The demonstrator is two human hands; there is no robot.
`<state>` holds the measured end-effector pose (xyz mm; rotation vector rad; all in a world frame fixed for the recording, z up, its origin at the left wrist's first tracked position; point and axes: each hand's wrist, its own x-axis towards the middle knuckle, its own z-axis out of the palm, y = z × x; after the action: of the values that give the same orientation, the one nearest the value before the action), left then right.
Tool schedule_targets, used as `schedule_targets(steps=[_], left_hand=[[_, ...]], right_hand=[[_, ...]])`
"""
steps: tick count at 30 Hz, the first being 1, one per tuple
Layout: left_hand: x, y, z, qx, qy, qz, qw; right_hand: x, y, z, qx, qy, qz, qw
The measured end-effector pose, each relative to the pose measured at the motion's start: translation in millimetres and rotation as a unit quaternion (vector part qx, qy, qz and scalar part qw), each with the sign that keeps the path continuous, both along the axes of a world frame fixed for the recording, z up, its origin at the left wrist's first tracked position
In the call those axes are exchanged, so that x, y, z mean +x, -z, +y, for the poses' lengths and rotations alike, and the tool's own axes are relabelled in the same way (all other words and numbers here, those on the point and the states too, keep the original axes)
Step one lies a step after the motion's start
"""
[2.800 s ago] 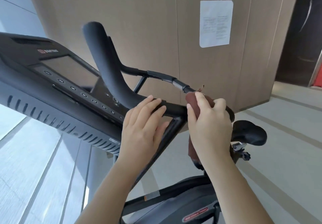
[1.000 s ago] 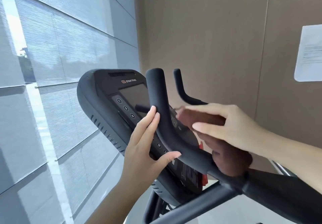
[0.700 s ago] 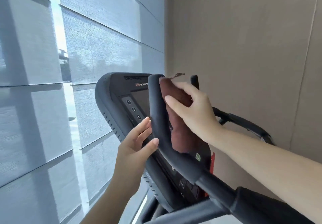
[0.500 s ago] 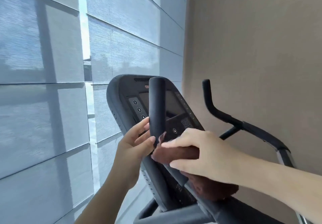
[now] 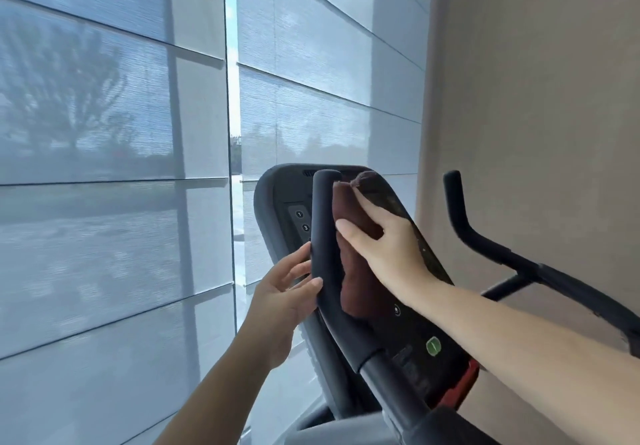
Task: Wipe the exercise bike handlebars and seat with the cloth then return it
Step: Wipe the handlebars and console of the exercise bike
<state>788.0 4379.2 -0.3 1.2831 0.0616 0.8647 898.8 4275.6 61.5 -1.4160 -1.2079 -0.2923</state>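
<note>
The near black handlebar (image 5: 322,236) of the exercise bike rises upright at the centre. My right hand (image 5: 384,247) presses a dark red-brown cloth (image 5: 349,271) flat against the right side of its upper part. My left hand (image 5: 284,292) holds the same bar from the left, thumb across its front and fingers behind. The far handlebar (image 5: 485,236) curves up on the right, untouched. The seat is out of sight.
The bike's black console (image 5: 408,323) with numbered buttons and a green button stands right behind the near bar. Shaded windows (image 5: 121,167) fill the left. A beige wall (image 5: 536,115) is close on the right.
My right hand slid the cloth from the lower bend of the near bar up to its upper part. My left hand kept its hold. The view swung left toward the windows.
</note>
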Motion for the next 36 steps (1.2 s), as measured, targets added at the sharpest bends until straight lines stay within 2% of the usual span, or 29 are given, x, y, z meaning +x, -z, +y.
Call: schedule_targets(steps=[2, 4, 6, 7, 9, 11, 13, 16, 19, 22, 25, 27, 28, 31, 34, 36], left_hand=[[1, -1, 0, -0.001, 0.004, 0.001, 1.000], [1, 0, 0, 0.010, -0.006, 0.003, 1.000], [1, 0, 0, 0.024, -0.014, 0.000, 1.000], [1, -1, 0, 0.027, -0.017, -0.002, 0.999], [2, 0, 0, 0.023, -0.018, -0.001, 1.000], [2, 1, 1, 0.018, -0.014, -0.003, 1.000], [2, 2, 2, 0.011, -0.007, -0.004, 1.000], [3, 5, 5, 0.008, 0.005, -0.010, 1.000], [4, 6, 7, 0.011, 0.013, -0.022, 1.000], [7, 8, 10, 0.012, 0.025, -0.034, 0.999], [9, 9, 12, 0.003, 0.034, -0.037, 0.999], [10, 10, 14, 0.007, 0.048, -0.044, 0.998], [10, 10, 16, 0.009, 0.059, -0.050, 0.997], [12, 10, 24, -0.002, 0.104, -0.063, 0.993], [18, 12, 33, -0.003, 0.146, -0.073, 0.987], [21, 13, 37, -0.006, 0.164, -0.076, 0.984]], right_hand=[[3, 12, -19, -0.065, -0.055, -0.003, 0.996], [1, 19, -40, -0.170, -0.120, -0.020, 0.978], [-3, 15, -53, -0.272, -0.135, -0.102, 0.947], [-3, 11, -55, -0.285, -0.130, -0.122, 0.942], [-3, -1, -50, -0.223, -0.096, -0.098, 0.965], [1, -11, -33, -0.104, -0.004, -0.085, 0.991], [0, -20, -15, -0.017, 0.063, -0.103, 0.993], [-1, -9, -4, -0.005, 0.048, -0.086, 0.995], [0, 9, -18, -0.117, -0.002, -0.099, 0.988], [-5, 6, -40, -0.269, -0.035, -0.144, 0.952], [-16, 2, -57, -0.343, -0.028, -0.175, 0.923], [-24, 2, -61, -0.317, 0.003, -0.161, 0.935], [-27, 1, -60, -0.274, 0.027, -0.152, 0.949], [-30, -8, -41, -0.082, 0.122, -0.132, 0.980], [-32, -19, -5, 0.072, 0.211, -0.129, 0.966], [-36, -21, 22, 0.113, 0.257, -0.127, 0.951]])
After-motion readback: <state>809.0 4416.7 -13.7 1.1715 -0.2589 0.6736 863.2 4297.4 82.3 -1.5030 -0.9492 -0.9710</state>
